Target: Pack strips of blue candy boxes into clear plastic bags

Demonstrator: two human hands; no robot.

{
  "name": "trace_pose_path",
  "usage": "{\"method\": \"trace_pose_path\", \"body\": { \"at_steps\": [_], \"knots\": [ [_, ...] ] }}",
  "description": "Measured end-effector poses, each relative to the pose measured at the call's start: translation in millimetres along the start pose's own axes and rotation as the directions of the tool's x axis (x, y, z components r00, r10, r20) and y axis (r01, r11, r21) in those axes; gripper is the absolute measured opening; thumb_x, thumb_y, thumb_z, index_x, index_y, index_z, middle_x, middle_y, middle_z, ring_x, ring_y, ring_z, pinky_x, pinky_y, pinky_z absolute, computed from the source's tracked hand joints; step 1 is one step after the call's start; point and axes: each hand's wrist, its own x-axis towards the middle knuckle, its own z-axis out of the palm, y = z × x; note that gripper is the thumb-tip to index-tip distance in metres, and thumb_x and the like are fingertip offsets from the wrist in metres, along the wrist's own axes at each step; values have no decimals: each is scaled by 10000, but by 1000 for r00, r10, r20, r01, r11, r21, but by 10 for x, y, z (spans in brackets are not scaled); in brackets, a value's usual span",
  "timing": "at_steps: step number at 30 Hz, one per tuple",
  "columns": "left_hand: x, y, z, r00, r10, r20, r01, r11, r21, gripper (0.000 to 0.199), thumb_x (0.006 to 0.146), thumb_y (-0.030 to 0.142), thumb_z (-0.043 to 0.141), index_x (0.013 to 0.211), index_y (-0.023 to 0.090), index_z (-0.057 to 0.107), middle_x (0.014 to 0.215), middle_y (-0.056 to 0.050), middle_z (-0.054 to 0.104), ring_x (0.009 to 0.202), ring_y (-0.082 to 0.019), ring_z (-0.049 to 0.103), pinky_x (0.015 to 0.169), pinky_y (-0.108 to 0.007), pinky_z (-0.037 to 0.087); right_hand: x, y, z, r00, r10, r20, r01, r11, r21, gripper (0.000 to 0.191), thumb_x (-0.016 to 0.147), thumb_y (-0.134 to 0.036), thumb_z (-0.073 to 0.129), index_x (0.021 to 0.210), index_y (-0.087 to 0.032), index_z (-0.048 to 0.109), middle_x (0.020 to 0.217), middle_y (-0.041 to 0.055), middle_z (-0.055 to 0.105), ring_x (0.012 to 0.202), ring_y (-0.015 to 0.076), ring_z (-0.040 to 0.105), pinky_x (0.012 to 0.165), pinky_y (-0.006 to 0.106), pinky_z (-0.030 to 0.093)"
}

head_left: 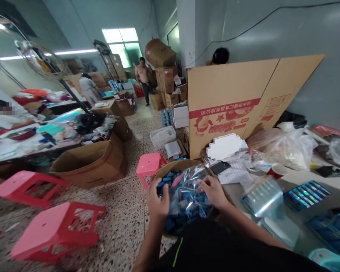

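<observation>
A cardboard box in front of me is filled with small blue pieces, too jumbled to make out their kind. Over them spreads a clear plastic bag, with blue and a bit of pink showing through its glossy film. My right hand pinches the bag's right side between thumb and fingers. At the box's left side is my left hand, its thumb and curved fingers apart, with blue pieces visible in the gap. Its fingertips are partly hidden.
A tall cardboard flap stands beyond the box. The right-hand table bears a phone, white cards, a paper cup and shiny blue packs. Pink stools stand left. Other people are farther off.
</observation>
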Motion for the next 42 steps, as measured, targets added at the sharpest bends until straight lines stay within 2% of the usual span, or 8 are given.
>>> {"method": "trace_pose_path", "body": {
  "at_steps": [5, 15, 21, 25, 32, 35, 39, 42],
  "knots": [
    [-376, 256, 319, 917, 237, 319, -165, 957, -238, 412, 832, 442, 773, 1131, 169, 695, 1161, -140, 680, 1082, -276, 678, 941, -406, 579, -71, 70, 290, 995, 8, 100, -15, 997, 70, 641, 695, -819, 695, 639, -205, 521, 592, 9, 609, 592, 158, 590, 591, 277, 432],
    [-523, 69, 327, 972, 177, 154, -153, 976, -156, 217, 964, 343, 632, 901, 213, 794, 1120, -94, 750, 1062, -251, 726, 936, -401, 611, -245, 236, 213, 964, 219, 151, -259, 904, 339, 655, 637, -804, 745, 726, -191, 533, 655, 3, 637, 560, 139, 609, 600, 279, 496],
    [-656, 217, 455, 952, 305, 24, -302, 950, -80, 215, 993, 276, 595, 927, 180, 776, 1126, -101, 738, 1037, -222, 723, 919, -362, 620, -245, 289, -45, 985, -75, -158, 108, 970, 217, 619, 744, -476, 795, 1175, -243, 416, 671, -92, 537, 525, 118, 505, 499, 229, 425],
    [-649, 339, 544, 922, 382, 62, -377, 923, -76, 181, 1001, 213, 579, 1044, 180, 752, 1086, -83, 738, 1027, -196, 717, 948, -336, 608, -341, 376, -323, 837, -478, -267, 443, 878, -182, 258, 844, -269, 699, 1017, -237, 511, 908, 3, 554, 751, 135, 575, 676, 270, 517],
    [-691, 582, 731, 794, 573, 203, -543, 818, -190, 289, 991, 125, 553, 1227, 210, 698, 1125, -74, 750, 1052, -186, 718, 939, -319, 620, -548, 335, -859, 560, -764, 320, 789, 374, -488, 284, 944, -64, 494, 1060, -239, 686, 1057, 67, 656, 1014, 176, 629, 893, 322, 560],
    [-816, 658, 858, 734, 638, 232, -586, 768, -258, 328, 990, 111, 541, 1268, 206, 688, 1150, -95, 744, 1067, -183, 718, 942, -300, 618, -587, 390, -1011, 548, -749, 373, 812, 368, -453, 384, 955, -55, 478, 1220, -257, 669, 1165, 81, 695, 1162, 200, 634, 1003, 372, 563],
    [-1024, 697, 1052, 810, 528, 255, -465, 843, -268, 290, 1022, 174, 520, 1226, 221, 722, 1097, -95, 755, 1012, -166, 735, 894, -250, 623, -627, 668, -1187, 539, -805, 246, 800, 398, -450, 439, 953, -65, 495, 1270, -305, 682, 1255, 85, 695, 1242, 207, 640, 1013, 358, 588],
    [-1146, 758, 1152, 835, 464, 295, -385, 877, -289, 275, 1027, 238, 526, 1183, 238, 753, 1073, -97, 760, 990, -183, 741, 883, -271, 629, -656, 828, -1290, 653, -757, 19, 680, 574, -457, 335, 953, -160, 580, 1207, -322, 728, 1273, 105, 690, 1191, 233, 677, 979, 359, 611]
  ]
}}
